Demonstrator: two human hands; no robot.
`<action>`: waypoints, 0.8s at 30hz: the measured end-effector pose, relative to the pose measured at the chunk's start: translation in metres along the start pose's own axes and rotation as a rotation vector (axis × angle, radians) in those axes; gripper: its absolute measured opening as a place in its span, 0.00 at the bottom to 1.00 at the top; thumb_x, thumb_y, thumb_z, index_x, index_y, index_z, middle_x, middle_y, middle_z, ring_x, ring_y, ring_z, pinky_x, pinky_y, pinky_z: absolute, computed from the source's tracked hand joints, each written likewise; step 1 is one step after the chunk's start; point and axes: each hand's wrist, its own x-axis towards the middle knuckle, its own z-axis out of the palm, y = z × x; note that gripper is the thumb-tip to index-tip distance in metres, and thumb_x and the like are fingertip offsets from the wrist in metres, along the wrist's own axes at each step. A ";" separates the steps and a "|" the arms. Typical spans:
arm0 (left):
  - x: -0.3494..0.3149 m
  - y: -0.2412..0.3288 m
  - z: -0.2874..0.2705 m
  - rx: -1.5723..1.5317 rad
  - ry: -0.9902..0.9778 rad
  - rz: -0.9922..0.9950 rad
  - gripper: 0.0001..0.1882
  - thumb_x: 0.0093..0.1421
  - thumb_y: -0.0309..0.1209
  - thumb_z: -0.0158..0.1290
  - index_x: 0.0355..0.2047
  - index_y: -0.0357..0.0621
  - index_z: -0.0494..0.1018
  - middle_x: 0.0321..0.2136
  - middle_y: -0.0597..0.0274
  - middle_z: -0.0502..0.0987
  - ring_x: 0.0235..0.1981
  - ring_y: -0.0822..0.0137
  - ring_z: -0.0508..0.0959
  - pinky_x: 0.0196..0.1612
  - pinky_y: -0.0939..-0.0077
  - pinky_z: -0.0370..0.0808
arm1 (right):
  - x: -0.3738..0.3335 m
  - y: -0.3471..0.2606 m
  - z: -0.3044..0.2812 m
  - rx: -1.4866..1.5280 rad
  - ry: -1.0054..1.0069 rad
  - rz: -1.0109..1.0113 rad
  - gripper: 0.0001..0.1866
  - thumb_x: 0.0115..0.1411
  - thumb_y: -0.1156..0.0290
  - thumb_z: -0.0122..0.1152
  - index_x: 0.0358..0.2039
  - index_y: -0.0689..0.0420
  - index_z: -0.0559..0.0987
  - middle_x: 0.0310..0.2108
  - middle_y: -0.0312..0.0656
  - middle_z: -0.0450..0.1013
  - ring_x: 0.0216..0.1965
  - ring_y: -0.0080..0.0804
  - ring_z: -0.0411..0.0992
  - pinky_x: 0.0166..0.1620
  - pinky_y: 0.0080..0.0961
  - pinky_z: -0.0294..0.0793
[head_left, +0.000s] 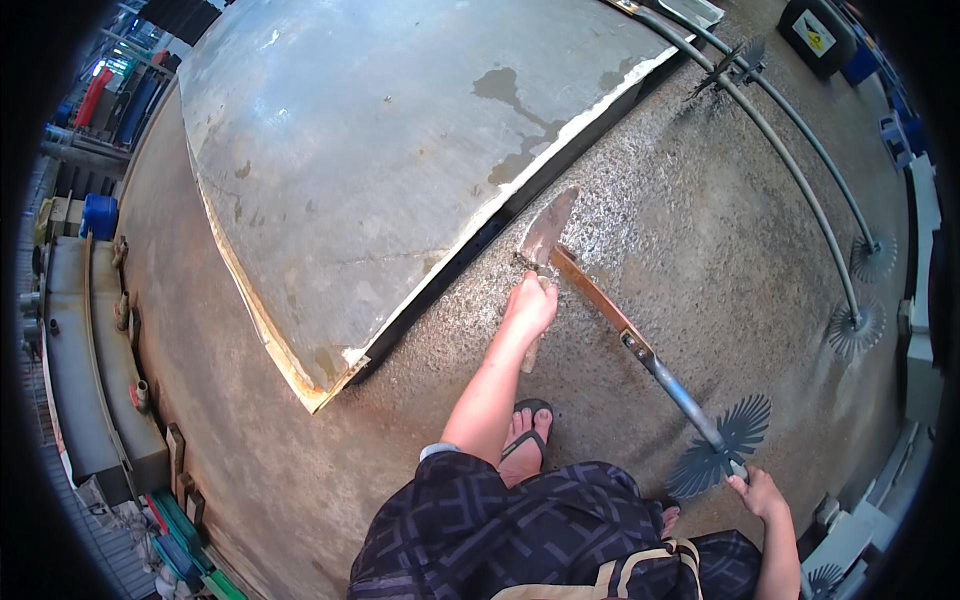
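My left hand is closed round the handle of a broad-bladed knife. Its dull, brownish blade points up and away, and the handle's end shows below my fist. My right hand, at the lower right, grips the near end of a metal rod. Just beyond those fingers a dark fan-like disc with slit edges sits on the rod. At the far end a flat reddish-brown bar is joined on. The bar's tip lies close beside the blade; whether they touch I cannot tell.
A large grey panel with a ragged pale edge fills the upper middle. Two similar rods with slit discs lie at the upper right, near a black case. Metal tanks line the left. My sandalled foot stands on wet concrete.
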 end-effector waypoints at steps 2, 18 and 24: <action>0.000 -0.001 0.003 0.057 0.029 0.005 0.20 0.61 0.35 0.46 0.47 0.30 0.63 0.38 0.35 0.75 0.41 0.44 0.77 0.46 0.54 0.73 | 0.000 0.000 -0.001 0.008 0.010 -0.013 0.34 0.54 0.41 0.56 0.39 0.66 0.74 0.36 0.64 0.73 0.45 0.61 0.70 0.46 0.44 0.69; -0.016 0.006 0.015 0.105 0.084 0.157 0.18 0.61 0.37 0.46 0.43 0.32 0.64 0.34 0.33 0.75 0.39 0.37 0.76 0.44 0.51 0.72 | 0.006 0.021 0.010 0.346 -0.178 0.152 0.31 0.58 0.41 0.52 0.23 0.61 0.69 0.15 0.39 0.65 0.16 0.28 0.65 0.22 0.29 0.66; -0.052 0.028 0.013 0.465 -0.234 0.237 0.14 0.62 0.33 0.41 0.43 0.34 0.62 0.28 0.38 0.77 0.31 0.41 0.78 0.36 0.51 0.75 | -0.005 0.021 0.009 0.532 -0.135 0.202 0.29 0.58 0.44 0.55 0.20 0.61 0.69 0.14 0.38 0.64 0.13 0.26 0.62 0.18 0.26 0.61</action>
